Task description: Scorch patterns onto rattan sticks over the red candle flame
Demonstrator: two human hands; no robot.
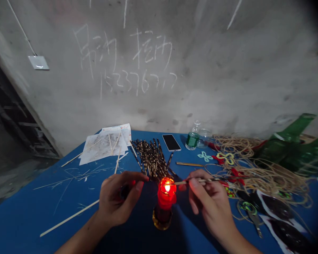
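A lit red candle [166, 197] in a clear red holder with an amber base stands on the blue table, between my two hands. My right hand [208, 197] is closed around a thin wooden stick [179, 183], pinched between thumb and fingers. The stick's near end reaches the flame [167, 187]. On the candle's other side, my left hand [122, 197] is curved, its thumb and index finger apart, with nothing visible between them. Behind the candle lies a pile of dark, scorched sticks [152, 157]. A pale stick [69, 218] lies beside my left wrist.
Papers [103, 144] with pale sticks lie back left. Further right are a phone [171, 142], a small bottle [192, 137], tangled cord [270, 169], green glass bottles [288, 144] and dark packets [288, 233]. A grey wall [214, 70] with chalk writing rises behind.
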